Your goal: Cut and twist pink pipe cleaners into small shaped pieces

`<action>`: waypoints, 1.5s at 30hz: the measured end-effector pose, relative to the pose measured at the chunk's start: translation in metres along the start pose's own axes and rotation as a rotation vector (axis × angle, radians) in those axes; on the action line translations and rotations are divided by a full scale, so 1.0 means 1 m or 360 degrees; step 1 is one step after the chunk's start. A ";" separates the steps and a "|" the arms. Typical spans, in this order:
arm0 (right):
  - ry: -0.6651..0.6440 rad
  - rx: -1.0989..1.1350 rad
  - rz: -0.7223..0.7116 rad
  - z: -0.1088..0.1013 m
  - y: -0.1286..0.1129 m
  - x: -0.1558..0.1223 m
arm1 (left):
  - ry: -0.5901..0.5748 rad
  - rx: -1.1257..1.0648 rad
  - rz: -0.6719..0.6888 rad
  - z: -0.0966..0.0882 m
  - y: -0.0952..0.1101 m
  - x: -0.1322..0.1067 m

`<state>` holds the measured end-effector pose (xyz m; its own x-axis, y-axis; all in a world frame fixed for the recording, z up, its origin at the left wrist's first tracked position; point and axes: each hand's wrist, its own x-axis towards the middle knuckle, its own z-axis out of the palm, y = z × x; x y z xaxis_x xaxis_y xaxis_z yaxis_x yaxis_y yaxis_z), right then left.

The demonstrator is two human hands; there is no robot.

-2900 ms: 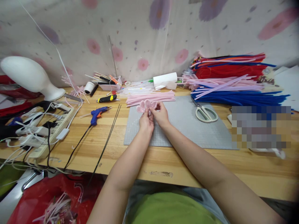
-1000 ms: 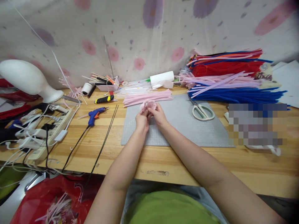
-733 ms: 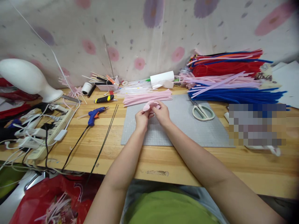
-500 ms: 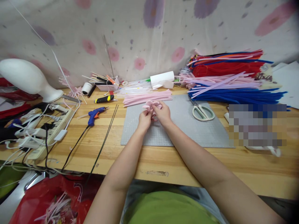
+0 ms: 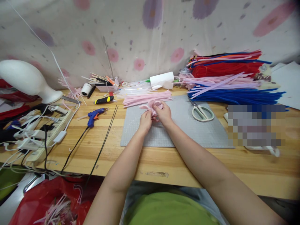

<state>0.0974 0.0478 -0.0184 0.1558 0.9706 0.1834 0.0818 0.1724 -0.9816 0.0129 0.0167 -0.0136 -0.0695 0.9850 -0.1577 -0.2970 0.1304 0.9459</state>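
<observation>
Pink pipe-cleaner flower (image 5: 152, 106): looped fuzzy petals, pale pink, held just above the far edge of the grey cutting mat (image 5: 187, 131). Left hand (image 5: 145, 120) and right hand (image 5: 164, 114) both pinch it from below, fingers closed on its base. Stem and lower petals hidden behind the fingers; petal count not readable. Loose pink pipe cleaners (image 5: 146, 97) lie just behind; scissors (image 5: 202, 113) to the right on the mat.
</observation>
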 end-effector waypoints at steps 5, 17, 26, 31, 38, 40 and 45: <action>0.0099 -0.0188 -0.0096 0.003 -0.004 -0.008 | 0.0215 0.0112 0.0195 0.001 -0.012 -0.001; 0.0206 -0.0284 -0.0183 0.012 -0.004 -0.022 | 0.0504 -0.0426 -0.0056 0.019 -0.011 -0.007; -0.0052 0.0250 0.0132 0.018 0.009 -0.009 | 0.0559 -0.0398 -0.0080 0.020 -0.006 -0.009; 0.0044 0.0310 0.0162 0.017 0.012 -0.006 | 0.0443 -0.0224 -0.0028 0.017 -0.009 -0.008; 0.0107 0.0308 0.0165 0.017 0.018 -0.004 | 0.0477 0.0200 0.0297 0.008 -0.015 -0.006; 0.0090 0.0328 0.0107 0.018 0.017 -0.005 | 0.0558 0.0154 0.0257 0.009 -0.013 -0.007; 0.0095 0.0407 -0.0095 0.020 0.012 -0.008 | 0.0618 -0.0280 -0.0027 0.018 -0.003 -0.012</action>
<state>0.0774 0.0454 -0.0325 0.2163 0.9471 0.2370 -0.1578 0.2734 -0.9489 0.0320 0.0065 -0.0095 -0.4069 0.8629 -0.2997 -0.4569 0.0918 0.8847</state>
